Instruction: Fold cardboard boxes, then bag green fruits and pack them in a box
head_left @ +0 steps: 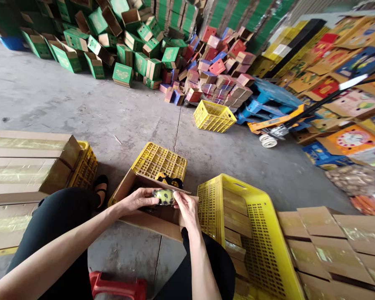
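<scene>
Both my hands hold a small packet [164, 197] with a pale yellow-green, dark-spotted face over the open cardboard box [165, 223]. My left hand [140, 198] pinches its left end, and my right hand [186, 205] grips the right end between thumb and fingers. What is inside the packet cannot be made out. Between my knees, the box rests by an upturned yellow crate [161, 160]; its inside is dark and partly hidden by my hands. A yellow and black tape dispenser [169, 180] lies at the box's far edge.
A yellow crate [262, 246] holding cardboard boxes stands at my right, beside more taped boxes [340, 246]. Taped cartons [21, 166] stand at my left. A red stool [118, 287] is below me. Farther off are a yellow crate [214, 116], a pallet jack [278, 125] and piled green boxes [123, 74].
</scene>
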`<action>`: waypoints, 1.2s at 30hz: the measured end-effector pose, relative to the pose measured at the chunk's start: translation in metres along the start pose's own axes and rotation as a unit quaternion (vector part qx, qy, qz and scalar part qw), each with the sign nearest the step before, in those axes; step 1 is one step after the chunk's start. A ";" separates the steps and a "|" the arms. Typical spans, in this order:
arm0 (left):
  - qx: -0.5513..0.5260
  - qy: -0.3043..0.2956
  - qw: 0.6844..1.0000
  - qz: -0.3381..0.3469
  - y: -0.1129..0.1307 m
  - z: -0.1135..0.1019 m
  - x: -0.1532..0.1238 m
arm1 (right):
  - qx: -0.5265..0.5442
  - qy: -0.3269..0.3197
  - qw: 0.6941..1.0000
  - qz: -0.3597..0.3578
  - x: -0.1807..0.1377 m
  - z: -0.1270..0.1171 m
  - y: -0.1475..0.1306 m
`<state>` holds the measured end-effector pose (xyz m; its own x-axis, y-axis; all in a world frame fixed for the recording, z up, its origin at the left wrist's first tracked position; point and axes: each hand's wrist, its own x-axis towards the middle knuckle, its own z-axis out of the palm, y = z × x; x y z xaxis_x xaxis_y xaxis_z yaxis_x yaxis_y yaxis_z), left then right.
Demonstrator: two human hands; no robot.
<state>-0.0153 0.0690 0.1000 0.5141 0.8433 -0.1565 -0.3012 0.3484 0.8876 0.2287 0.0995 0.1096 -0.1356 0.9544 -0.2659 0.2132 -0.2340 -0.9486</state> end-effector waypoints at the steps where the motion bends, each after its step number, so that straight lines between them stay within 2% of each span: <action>1: -0.011 0.013 1.000 -0.010 0.000 -0.001 0.000 | -0.001 0.000 1.000 0.007 0.000 0.000 -0.001; 6: -0.058 0.063 0.996 -0.032 -0.005 -0.004 0.002 | 0.016 -0.031 0.999 0.009 -0.002 0.003 -0.007; 12: -0.057 0.060 0.996 -0.033 -0.010 -0.008 0.003 | -0.021 -0.065 0.998 -0.009 -0.006 -0.002 -0.007; 21: -0.075 0.086 0.993 -0.036 -0.008 -0.003 0.004 | -0.027 -0.034 0.998 -0.048 -0.004 -0.004 -0.005; 24: -0.074 0.106 0.991 -0.041 -0.009 -0.001 0.005 | -0.022 -0.048 0.998 -0.044 -0.004 -0.003 -0.007; 31: -0.058 0.113 0.992 0.011 -0.007 0.000 0.007 | 0.004 -0.057 0.997 -0.042 -0.005 -0.001 -0.008; 36: 0.006 0.120 0.992 0.031 -0.009 -0.006 0.009 | -0.044 -0.043 0.997 -0.050 -0.003 -0.004 -0.006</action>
<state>-0.0130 0.0759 0.0885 0.2890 0.9366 -0.1982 -0.3163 0.2888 0.9036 0.2318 0.0983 0.1165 -0.2428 0.9518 -0.1875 0.2771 -0.1172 -0.9537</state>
